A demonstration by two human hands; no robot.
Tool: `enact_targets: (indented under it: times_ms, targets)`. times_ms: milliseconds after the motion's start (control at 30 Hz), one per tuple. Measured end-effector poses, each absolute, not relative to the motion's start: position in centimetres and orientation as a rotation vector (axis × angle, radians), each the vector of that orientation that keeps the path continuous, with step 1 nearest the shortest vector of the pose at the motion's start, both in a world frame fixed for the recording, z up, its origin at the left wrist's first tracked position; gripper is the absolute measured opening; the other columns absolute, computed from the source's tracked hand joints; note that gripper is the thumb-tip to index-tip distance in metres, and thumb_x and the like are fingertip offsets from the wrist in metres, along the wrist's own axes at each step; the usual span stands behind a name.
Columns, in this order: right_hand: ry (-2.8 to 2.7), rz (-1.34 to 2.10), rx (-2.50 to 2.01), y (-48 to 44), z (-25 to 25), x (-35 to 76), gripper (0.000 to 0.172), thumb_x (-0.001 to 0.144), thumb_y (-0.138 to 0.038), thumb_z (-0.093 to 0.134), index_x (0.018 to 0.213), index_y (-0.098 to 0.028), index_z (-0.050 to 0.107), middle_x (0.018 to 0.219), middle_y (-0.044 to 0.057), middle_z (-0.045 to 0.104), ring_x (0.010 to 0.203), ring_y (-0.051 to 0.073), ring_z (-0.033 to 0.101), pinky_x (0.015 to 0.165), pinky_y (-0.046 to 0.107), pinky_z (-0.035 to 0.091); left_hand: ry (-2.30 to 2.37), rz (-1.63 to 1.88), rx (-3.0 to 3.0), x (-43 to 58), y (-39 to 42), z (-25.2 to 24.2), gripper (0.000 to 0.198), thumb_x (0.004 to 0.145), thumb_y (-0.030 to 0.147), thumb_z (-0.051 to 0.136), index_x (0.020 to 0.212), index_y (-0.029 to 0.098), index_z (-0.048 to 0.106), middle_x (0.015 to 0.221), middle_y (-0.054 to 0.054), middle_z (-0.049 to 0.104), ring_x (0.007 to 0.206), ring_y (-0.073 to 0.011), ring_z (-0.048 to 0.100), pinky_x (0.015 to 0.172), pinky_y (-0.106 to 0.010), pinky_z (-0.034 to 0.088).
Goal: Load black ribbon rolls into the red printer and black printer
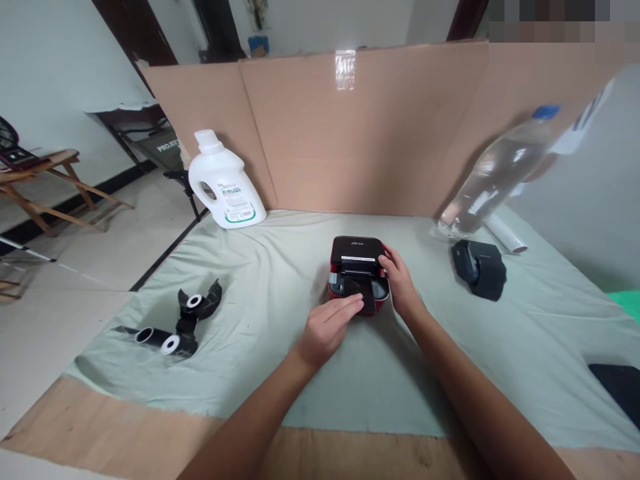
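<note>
A small red-and-black label printer [357, 247] sits on the cloth in front of me, its black lid tilted back and its inside showing. My right hand [397, 270] holds the printer's right side, the thumb lying on the top edge. A black strip of film [368, 299] hangs over the printer's front. At its lower part, my left hand [333, 327] has its fingers pressed together on the film. The thumb of that hand is partly hidden.
Rolls with black film [187, 323] lie at the left. A white detergent jug [227, 190] and a large water bottle [493, 177] stand before a cardboard screen [360, 147]. To the right are a black device [479, 270], a clear roll [506, 233] and a dark flat object [617, 390].
</note>
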State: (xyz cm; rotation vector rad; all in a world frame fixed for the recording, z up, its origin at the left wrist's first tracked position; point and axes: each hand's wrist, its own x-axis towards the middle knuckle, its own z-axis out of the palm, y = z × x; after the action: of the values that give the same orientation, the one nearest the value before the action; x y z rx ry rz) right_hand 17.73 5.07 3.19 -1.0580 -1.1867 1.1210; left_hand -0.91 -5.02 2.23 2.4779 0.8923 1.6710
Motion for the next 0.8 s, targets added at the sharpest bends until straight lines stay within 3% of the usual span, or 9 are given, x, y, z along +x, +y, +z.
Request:
enact_targets:
  times_ms: [200,400,600,800]
  targets:
    - [-1.188,1.108,-1.071,5.1,3.3,17.8,0.061,0.085,-0.061,0.066,0.133,-0.023,0.064,0.145,0.01,0.061,0.139,0.03,0.051,0.12,0.049,0.036,0.911,1.744,2.455,-0.4,-4.7,2.4,0.048,0.097,-0.001,0.05,0.139,0.018,0.063,0.13,-0.014,0.072,0.121,-0.0199,0.069,0.102,-0.036,0.058]
    - [-1.189,1.09,-1.077,5.0,3.5,17.6,0.064,0.083,-0.066,0.067,0.131,-0.024,0.066,0.142,0.008,0.065,0.137,0.03,0.053,0.118,0.048,0.039,0.967,1.752,2.456,-0.1,-4.7,2.7,0.045,0.097,0.003,0.053,0.138,0.02,0.064,0.131,-0.014,0.072,0.115,-0.0209,0.072,0.096,-0.035,0.061]
    - [-1.197,1.141,-1.136,5.0,4.2,17.5,0.071,0.085,-0.078,0.058,0.133,-0.026,0.065,0.14,0.008,0.066,0.131,0.03,0.057,0.106,0.045,0.048,0.989,1.852,2.311,0.5,-4.2,3.3,0.042,0.097,0.001,0.055,0.133,0.018,0.067,0.129,-0.013,0.073,0.117,-0.0197,0.072,0.098,-0.033,0.062]
    - [-1.158,1.164,-1.248,6.3,5.7,17.2,0.076,0.079,-0.085,0.054,0.115,-0.02,0.07,0.13,0.011,0.07,0.116,0.031,0.063,0.089,0.039,0.053,1.178,1.766,2.097,0.8,-2.5,6.5,0.032,0.099,0.008,0.053,0.119,0.02,0.075,0.122,-0.007,0.077,0.111,-0.0183,0.075,0.101,-0.031,0.061]
